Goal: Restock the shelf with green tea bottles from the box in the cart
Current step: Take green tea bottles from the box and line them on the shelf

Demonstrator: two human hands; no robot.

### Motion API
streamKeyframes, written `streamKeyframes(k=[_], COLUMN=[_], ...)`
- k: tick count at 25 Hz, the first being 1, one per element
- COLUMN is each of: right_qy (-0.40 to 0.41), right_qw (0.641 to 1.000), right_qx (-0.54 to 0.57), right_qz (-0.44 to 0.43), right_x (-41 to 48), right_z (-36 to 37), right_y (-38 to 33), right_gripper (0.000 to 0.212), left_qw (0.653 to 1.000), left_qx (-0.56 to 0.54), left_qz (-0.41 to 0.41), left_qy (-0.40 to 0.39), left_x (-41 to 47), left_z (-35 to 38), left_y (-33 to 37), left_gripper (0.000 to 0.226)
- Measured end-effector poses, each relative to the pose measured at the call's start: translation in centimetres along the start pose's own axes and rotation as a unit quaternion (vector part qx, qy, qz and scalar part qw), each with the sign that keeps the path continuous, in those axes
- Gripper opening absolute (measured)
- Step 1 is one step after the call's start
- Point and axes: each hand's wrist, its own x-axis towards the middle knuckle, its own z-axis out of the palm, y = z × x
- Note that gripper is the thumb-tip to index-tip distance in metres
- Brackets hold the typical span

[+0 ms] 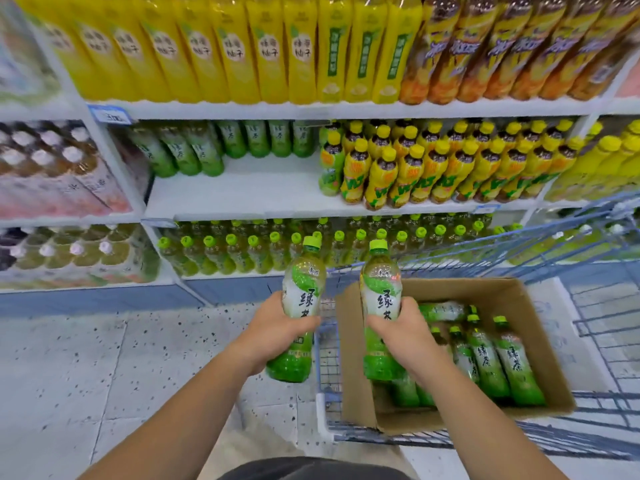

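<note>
My left hand (pixel 277 329) grips an upright green tea bottle (pixel 302 289) with a green cap, just left of the cart. Over the cardboard box (pixel 533 344), my right hand (pixel 403 329) holds a second green tea bottle (pixel 381 282), also upright. Several more green tea bottles (pixel 498 362) lie inside the box, which sits in the blue wire cart (pixel 602 317). On the middle shelf (pixel 242 188), a row of green tea bottles (pixel 207 147) stands at the back left, with bare white shelf in front of them.
Yellow-capped bottles (pixel 433 164) fill the right part of the middle shelf. Tall yellow bottles (pixel 242 46) line the top shelf, and small green-capped bottles (pixel 249 247) fill the lower one. Speckled floor (pixel 104 358) lies to the left of the cart.
</note>
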Motion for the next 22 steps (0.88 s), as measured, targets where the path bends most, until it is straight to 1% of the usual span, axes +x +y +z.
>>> streamKeyframes(k=[4, 8, 13, 16, 19, 22], right_qy=[0.008, 0.023, 0.028, 0.030, 0.027, 0.031], right_qw=[1.000, 1.000, 0.999, 0.999, 0.999, 0.998], right_qx=[-0.009, -0.006, 0.011, 0.005, 0.004, -0.005], right_qz=[-0.011, -0.012, -0.013, -0.026, -0.047, -0.057], right_x=[0.0, -0.4, -0.1, 1.1, 4.8, 9.7], right_z=[7.2, 15.6, 23.3, 25.9, 27.9, 29.4], right_y=[-3.8, -6.8, -10.6, -12.6, -13.9, -14.1], right_gripper=[0.032, 0.033, 0.030, 0.028, 0.028, 0.028], left_qw=[0.999, 0.999, 0.998, 0.997, 0.994, 0.991], left_qx=[0.033, 0.041, 0.030, 0.021, 0.007, 0.017], left_qz=[0.007, 0.011, 0.026, 0.035, 0.052, 0.067], left_qy=[0.017, 0.033, 0.052, 0.069, 0.096, 0.117], left_x=[0.3, 1.5, 3.7, 5.5, 9.2, 13.7], left_z=[-8.8, -17.9, -25.5, -27.7, -28.5, -28.6], left_y=[-1.0, -2.1, -2.3, -2.4, -3.0, -3.8], left_gripper=[0.037, 0.034, 0.030, 0.032, 0.037, 0.037])
